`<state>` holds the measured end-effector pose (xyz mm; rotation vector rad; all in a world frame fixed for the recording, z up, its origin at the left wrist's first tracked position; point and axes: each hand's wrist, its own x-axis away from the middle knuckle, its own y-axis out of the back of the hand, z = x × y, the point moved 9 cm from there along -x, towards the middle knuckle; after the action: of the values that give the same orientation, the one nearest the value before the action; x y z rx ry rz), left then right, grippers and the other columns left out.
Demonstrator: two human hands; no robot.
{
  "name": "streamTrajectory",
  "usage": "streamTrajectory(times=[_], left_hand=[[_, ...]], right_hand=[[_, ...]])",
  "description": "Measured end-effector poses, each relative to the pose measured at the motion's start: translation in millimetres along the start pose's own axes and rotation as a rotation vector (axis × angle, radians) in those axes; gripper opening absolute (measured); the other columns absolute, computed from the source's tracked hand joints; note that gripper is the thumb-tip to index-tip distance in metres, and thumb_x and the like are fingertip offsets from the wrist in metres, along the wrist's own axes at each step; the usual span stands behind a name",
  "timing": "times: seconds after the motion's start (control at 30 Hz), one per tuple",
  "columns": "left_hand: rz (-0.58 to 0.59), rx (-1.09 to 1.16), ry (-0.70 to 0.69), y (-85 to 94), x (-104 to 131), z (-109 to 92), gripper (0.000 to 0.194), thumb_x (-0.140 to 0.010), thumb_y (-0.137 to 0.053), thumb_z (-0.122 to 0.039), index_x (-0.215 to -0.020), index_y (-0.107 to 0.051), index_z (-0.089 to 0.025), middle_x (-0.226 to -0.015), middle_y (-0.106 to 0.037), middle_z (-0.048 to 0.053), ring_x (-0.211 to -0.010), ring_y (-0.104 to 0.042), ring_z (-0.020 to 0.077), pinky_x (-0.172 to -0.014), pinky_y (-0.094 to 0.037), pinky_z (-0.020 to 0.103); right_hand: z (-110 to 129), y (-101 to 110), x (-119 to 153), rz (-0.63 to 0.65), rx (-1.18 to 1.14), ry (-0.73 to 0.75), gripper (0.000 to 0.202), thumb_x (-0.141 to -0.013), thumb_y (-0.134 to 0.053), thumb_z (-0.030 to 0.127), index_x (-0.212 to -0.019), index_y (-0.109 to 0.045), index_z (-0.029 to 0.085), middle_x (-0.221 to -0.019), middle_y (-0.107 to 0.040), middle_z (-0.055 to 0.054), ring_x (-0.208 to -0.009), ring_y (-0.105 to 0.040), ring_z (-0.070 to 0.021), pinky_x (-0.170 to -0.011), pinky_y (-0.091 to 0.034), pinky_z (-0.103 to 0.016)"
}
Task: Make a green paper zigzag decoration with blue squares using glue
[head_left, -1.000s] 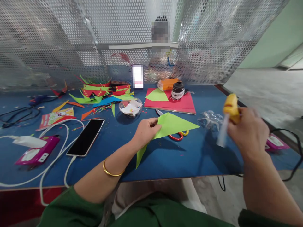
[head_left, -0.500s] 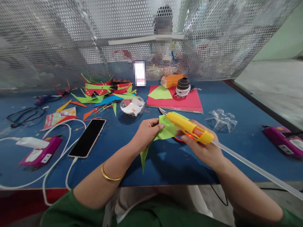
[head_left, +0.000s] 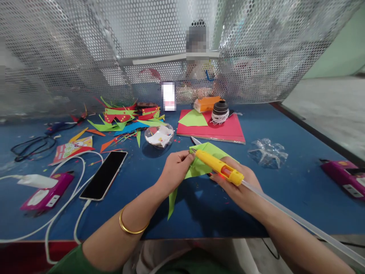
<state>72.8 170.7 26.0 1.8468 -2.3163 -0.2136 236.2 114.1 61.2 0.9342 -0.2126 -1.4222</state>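
Note:
My left hand [head_left: 177, 169] pinches the left edge of a green paper piece [head_left: 211, 150], whose pointed strip hangs down below the fingers. My right hand [head_left: 242, 186] is closed round a yellow glue gun [head_left: 218, 165] with a long clear glue stick [head_left: 288, 213] coming out of its back. The gun's nozzle points left, at the paper beside my left fingertips. A pair of scissors [head_left: 195, 141] lies partly hidden under the green paper.
A black phone [head_left: 104, 175] with a white cable lies at left, near a purple power strip [head_left: 48, 192]. Behind are a clear bowl [head_left: 159, 136], cut coloured paper [head_left: 118, 116], red sheets [head_left: 211, 131] and a dark spool [head_left: 220, 112]. Crumpled clear plastic [head_left: 268, 152] is at right.
The glue gun has moved left across the green paper, bringing its nozzle close to my left fingertips. The whole view has shifted slightly, with the table lower in the picture.

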Motion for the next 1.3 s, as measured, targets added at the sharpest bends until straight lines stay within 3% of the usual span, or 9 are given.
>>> streamTrajectory(times=[0.4, 0.87, 1.3], left_hand=[[-0.010, -0.040, -0.012, 0.0, 2.1, -2.2, 0.037, -0.085, -0.059, -0.047, -0.067, -0.067, -0.016, -0.066, -0.060, 0.002, -0.065, -0.051, 0.0151, -0.058, -0.040, 0.026], [0.016, 0.068, 0.029, -5.2, 3.0, 1.2, 0.020, -0.079, -0.067, -0.035, -0.077, -0.075, -0.016, -0.072, -0.069, 0.004, -0.070, -0.060, 0.0171, -0.063, -0.049, 0.028], [0.025, 0.149, 0.077, -6.5, 2.1, 5.1, 0.021, -0.077, -0.069, -0.032, -0.086, -0.076, -0.014, -0.081, -0.072, 0.005, -0.077, -0.064, 0.0185, -0.070, -0.052, 0.030]], right_hand=[[0.3, 0.3, 1.8, -0.030, 0.039, 0.014, 0.030, -0.094, -0.058, 0.049, -0.079, -0.052, 0.024, -0.068, -0.061, 0.002, -0.056, -0.054, -0.0134, -0.053, -0.037, -0.027], [2.4, 2.4, -1.1, -0.042, 0.066, 0.017, 0.034, -0.095, -0.054, 0.052, -0.076, -0.050, 0.024, -0.065, -0.059, 0.001, -0.054, -0.051, -0.0134, -0.053, -0.036, -0.027], [-5.7, -1.4, 0.9, -0.002, 0.077, -0.051, 0.033, -0.095, -0.051, 0.054, -0.085, -0.056, 0.023, -0.075, -0.066, -0.003, -0.067, -0.062, -0.0192, -0.059, -0.039, -0.029]])
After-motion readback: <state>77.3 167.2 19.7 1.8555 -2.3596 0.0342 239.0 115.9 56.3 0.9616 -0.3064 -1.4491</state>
